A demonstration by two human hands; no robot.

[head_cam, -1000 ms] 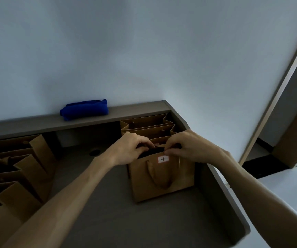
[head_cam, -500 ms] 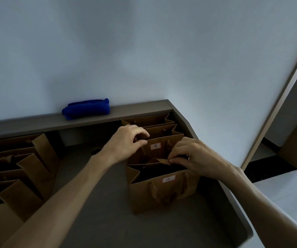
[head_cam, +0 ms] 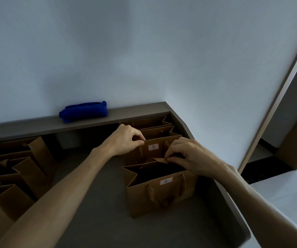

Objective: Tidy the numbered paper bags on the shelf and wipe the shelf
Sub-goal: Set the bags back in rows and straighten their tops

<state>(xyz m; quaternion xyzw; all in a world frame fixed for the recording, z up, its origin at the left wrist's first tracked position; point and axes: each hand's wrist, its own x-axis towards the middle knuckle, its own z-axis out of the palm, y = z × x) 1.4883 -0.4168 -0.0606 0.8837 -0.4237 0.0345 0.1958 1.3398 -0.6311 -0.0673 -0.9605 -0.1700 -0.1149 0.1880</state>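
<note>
Head view. Row of numbered paper bags at centre right of frame, against shelf (head_cam: 94, 203) end wall. Bag 4 (head_cam: 163, 196) now lower in frame than a second ago, pulled clear of bag 5 (head_cam: 152, 151), whose label is newly exposed behind it. Left hand (head_cam: 126, 140) shifted up from bag 4, pinching bag 5's upper left rim. Right hand (head_cam: 188, 156) pinching bag 4's rear rim, fingers pressed together. Loose bags (head_cam: 19, 172) crowded at lower left. Blue cloth (head_cam: 83, 111) untouched on ledge, upper centre. Likely spacing and squaring the row; wiping not yet begun.
</note>
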